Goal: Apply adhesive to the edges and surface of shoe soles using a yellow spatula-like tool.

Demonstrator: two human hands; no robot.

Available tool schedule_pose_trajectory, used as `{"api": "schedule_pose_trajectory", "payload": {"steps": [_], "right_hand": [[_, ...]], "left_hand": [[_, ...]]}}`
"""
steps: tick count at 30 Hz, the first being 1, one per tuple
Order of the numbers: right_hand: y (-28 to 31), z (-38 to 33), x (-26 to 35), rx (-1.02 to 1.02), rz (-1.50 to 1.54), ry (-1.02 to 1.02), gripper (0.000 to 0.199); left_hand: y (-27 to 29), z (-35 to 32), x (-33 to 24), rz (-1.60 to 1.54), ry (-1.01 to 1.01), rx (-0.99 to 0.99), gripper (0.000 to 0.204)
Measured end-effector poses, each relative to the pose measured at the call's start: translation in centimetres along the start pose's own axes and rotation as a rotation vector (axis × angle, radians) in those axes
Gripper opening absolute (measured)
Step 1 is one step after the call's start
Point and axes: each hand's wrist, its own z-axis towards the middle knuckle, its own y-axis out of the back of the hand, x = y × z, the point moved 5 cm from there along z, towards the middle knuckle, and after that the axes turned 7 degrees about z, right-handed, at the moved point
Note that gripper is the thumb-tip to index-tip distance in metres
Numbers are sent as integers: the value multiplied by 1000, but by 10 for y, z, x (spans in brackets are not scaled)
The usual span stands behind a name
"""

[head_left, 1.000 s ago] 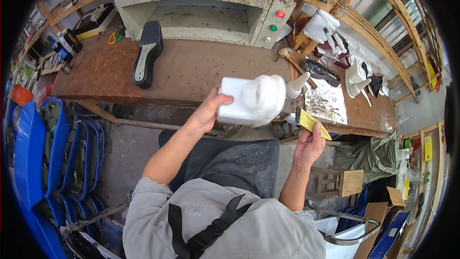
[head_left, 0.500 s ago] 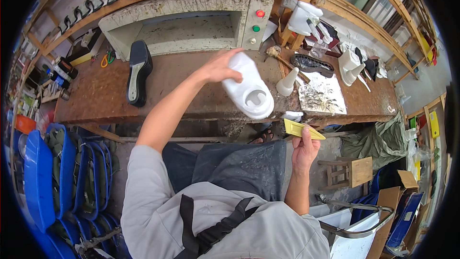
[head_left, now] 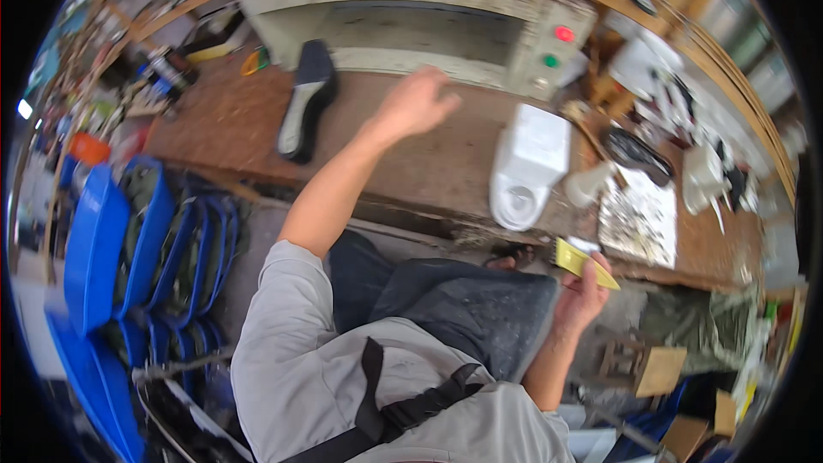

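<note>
My left hand (head_left: 416, 105) is over the middle of the bench, somewhat blurred. Its thumb and fingers are apart and hold nothing. To its right a white plastic bottle (head_left: 533, 154) rests on the bench, its round opening toward the front edge. My right hand (head_left: 583, 298) grips a flat yellow scraper (head_left: 581, 261), tapering to a point, just in front of the bench edge. A black shoe sole (head_left: 307, 101) with a grey middle lies left of my left hand.
A pale metal box oven (head_left: 411, 30) with red and green buttons stands at the back. A white nozzle cone (head_left: 588, 187), a stained paper sheet (head_left: 639, 219) and another dark sole (head_left: 639, 154) lie to the right. Blue bins (head_left: 99, 240) stack at the left; a wooden stool (head_left: 658, 370) stands right.
My left hand has let go of the white bottle, which now rests on the bench. The whole view has shifted, with the bench further right. My right hand still holds the yellow scraper.
</note>
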Motion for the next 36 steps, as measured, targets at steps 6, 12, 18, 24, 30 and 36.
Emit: {"api": "schedule_pose_trajectory", "payload": {"steps": [6, 12, 18, 24, 30, 36], "right_hand": [[-45, 40, -10, 58, -15, 3, 24], [-86, 97, -20, 87, -144, 129, 29], [-98, 107, -22, 71, -391, 142, 23], [-46, 59, -15, 52, -349, -2, 18], [-58, 37, -37, 239, -583, -36, 13], [-77, 38, -39, 400, -806, 127, 12]], "left_hand": [[80, -73, 188, 415, 709, 244, 50], [68, -65, 215, 361, 634, 271, 52], [66, -66, 233, 186, 699, 297, 50], [109, -94, 169, -29, 802, -241, 51], [30, -136, -8, -356, 258, -306, 44], [-44, -159, -86, -164, -19, -357, 51]]}}
